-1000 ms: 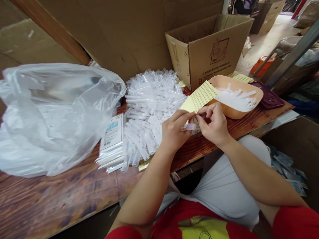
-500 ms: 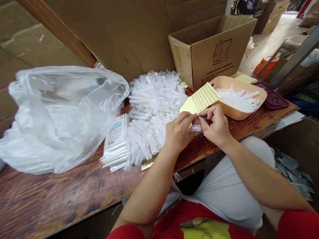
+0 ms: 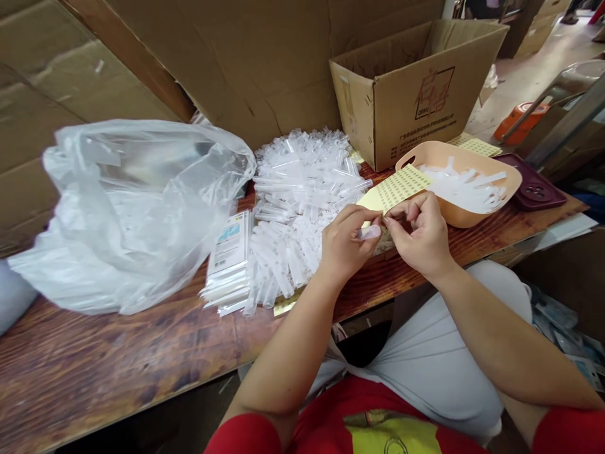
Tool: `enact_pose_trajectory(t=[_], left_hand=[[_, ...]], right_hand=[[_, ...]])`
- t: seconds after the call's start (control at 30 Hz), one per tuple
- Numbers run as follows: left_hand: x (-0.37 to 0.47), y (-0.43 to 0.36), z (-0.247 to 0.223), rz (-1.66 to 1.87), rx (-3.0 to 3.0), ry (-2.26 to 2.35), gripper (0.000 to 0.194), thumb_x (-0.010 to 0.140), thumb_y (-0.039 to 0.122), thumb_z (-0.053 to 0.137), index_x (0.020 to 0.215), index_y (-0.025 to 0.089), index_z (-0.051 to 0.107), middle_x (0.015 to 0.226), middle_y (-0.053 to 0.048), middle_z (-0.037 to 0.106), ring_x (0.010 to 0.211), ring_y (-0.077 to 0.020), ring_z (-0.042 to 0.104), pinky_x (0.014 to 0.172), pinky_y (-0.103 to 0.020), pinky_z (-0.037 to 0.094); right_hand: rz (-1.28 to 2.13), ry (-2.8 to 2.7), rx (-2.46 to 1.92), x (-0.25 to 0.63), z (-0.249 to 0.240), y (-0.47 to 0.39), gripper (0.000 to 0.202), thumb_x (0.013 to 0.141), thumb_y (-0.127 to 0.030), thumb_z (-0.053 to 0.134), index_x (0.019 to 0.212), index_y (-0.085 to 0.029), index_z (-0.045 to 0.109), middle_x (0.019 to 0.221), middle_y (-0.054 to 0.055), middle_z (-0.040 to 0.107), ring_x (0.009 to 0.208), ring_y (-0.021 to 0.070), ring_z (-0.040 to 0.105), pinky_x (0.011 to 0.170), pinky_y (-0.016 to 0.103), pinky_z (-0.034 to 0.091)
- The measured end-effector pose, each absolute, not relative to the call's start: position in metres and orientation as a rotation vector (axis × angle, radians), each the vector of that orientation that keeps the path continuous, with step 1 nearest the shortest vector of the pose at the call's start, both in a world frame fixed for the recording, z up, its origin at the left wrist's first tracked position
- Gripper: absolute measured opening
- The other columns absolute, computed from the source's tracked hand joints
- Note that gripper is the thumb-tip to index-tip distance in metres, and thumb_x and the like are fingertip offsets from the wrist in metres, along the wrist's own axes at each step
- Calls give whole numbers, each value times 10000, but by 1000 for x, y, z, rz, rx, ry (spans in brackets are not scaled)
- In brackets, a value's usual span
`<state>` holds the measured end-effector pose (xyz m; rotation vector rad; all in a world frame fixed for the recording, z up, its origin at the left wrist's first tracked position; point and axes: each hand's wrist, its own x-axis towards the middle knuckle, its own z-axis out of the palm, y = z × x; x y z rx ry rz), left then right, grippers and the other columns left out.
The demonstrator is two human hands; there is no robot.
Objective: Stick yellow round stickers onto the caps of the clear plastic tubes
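My left hand (image 3: 347, 243) is closed around a short translucent plastic tube (image 3: 369, 232), whose end sticks out between the fingers. My right hand (image 3: 423, 233) is closed in a pinch, its thumb and fingertip meeting the left fingertips. Whatever is in that pinch is too small to make out. Just behind the fingertips is a yellow sheet of small round stickers (image 3: 399, 188), its near edge partly hidden by the hands. A large heap of similar clear tubes (image 3: 302, 183) lies to the left of my hands.
A peach-coloured basin (image 3: 460, 214) at the right holds white strip-like pieces. Behind it stand an open cardboard box (image 3: 416, 107) and a purple lid (image 3: 539, 186). Left of the heap are stacked printed packets (image 3: 229, 252) and a big plastic bag (image 3: 137, 233) on the wooden table (image 3: 142, 372).
The view has shifted slightly, so the table's things appear farther right. My hands stay together at the sheet's near edge, and the tube has turned a little in my left hand.
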<state>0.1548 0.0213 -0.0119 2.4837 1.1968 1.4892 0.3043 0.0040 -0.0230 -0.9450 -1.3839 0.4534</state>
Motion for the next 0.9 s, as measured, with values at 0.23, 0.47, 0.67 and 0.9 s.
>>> enact_pose_trajectory(t=[0.23, 0.47, 0.67, 0.9], left_hand=[[150, 22, -14, 1350, 2534, 1134, 221, 967, 297, 578, 1057, 194, 751, 981, -62, 751, 898, -146, 711, 785, -237, 567], [148, 24, -18, 1404, 2639, 1123, 187, 939, 234, 592, 1018, 187, 754, 957, -58, 751, 882, -144, 712, 749, -223, 551], [151, 23, -18, 1404, 2690, 1224, 185, 923, 224, 582, 955, 192, 761, 905, -46, 758, 849, -133, 712, 697, -201, 534], [153, 25, -20, 1544, 2558, 1166, 158, 918, 273, 620, 908, 183, 750, 870, -46, 746, 816, -137, 702, 705, -216, 537]], right_hand=[[383, -1446, -977, 309, -22, 5, 320, 830, -168, 616, 829, -278, 315, 756, -57, 595, 737, 135, 663, 691, 305, 579], [342, -1492, -973, 308, -24, 5, 335, 806, -103, 615, 834, -276, 330, 785, -52, 601, 766, 141, 672, 704, 298, 568], [370, -1467, -987, 303, -24, 2, 340, 822, -128, 624, 830, -280, 320, 747, -62, 610, 705, 136, 655, 651, 286, 541], [390, -1422, -976, 301, -25, 3, 340, 823, -158, 634, 834, -276, 316, 732, -69, 594, 703, 131, 662, 664, 289, 550]])
